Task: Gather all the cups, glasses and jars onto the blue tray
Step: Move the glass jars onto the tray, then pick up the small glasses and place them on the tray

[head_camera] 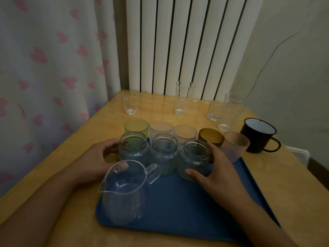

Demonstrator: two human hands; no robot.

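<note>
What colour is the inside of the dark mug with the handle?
Pale bluish-white inside the dark mug, seen in the head view.

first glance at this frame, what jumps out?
Three glass jars in a row on the far part of the blue tray, with the left hand gripping the left jar and the right hand gripping the right jar. A clear glass pitcher looms at the tray's near left. Off the tray, a black mug sits at the table's right.

blue tray [187,211], green cup [136,126], amber cup [211,137], pink-heart curtain [53,68]
</note>
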